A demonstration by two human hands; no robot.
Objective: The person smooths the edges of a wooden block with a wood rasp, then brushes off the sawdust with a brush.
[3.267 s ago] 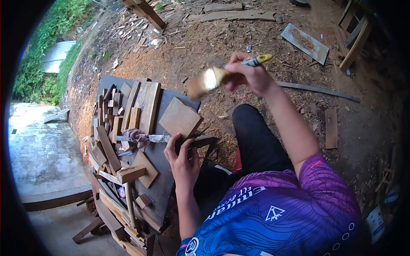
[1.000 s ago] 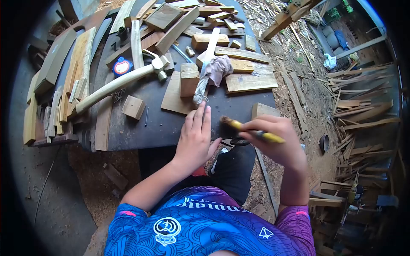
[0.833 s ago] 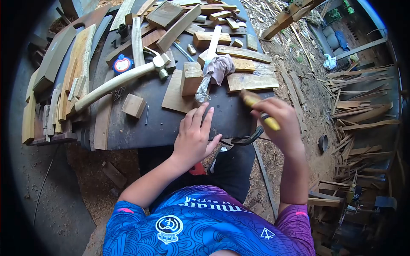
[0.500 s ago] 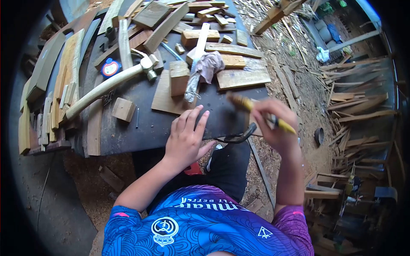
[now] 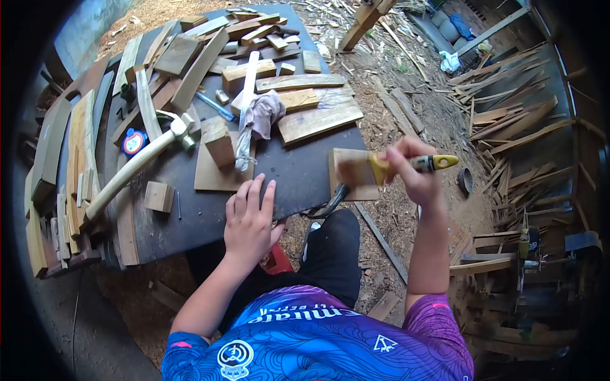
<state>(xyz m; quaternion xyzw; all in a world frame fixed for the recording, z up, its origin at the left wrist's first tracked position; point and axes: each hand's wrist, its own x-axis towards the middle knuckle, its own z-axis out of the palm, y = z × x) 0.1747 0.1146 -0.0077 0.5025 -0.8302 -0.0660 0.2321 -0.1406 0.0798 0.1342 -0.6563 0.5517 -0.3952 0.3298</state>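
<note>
My right hand (image 5: pixel 412 170) is closed round a yellow-handled paintbrush (image 5: pixel 436 163), its bristles pointing left over a flat wooden piece (image 5: pixel 341 157) at the table's right edge. My left hand (image 5: pixel 246 222) lies with fingers spread on the dark table's front edge, holding nothing. Just beyond its fingertips are a flat board (image 5: pixel 210 171), an upright wood block (image 5: pixel 218 141) and a metal strip (image 5: pixel 249 89) with a grey cloth (image 5: pixel 263 115) on it. A dark curved clamp-like part (image 5: pixel 333 200) sits below the wooden piece.
A hammer (image 5: pixel 136 166), a blue and red tape measure (image 5: pixel 133 142), a small wood cube (image 5: pixel 159 197) and a nail (image 5: pixel 179 205) lie on the left. Many wood offcuts cover the far side. Stacked scrap wood (image 5: pixel 508 127) lines the right, beyond the shavings-covered ground.
The view has shifted right, so the table appears further left. The brush has moved from blurred motion over the table to above the flat wooden piece. My left hand remains by the front edge.
</note>
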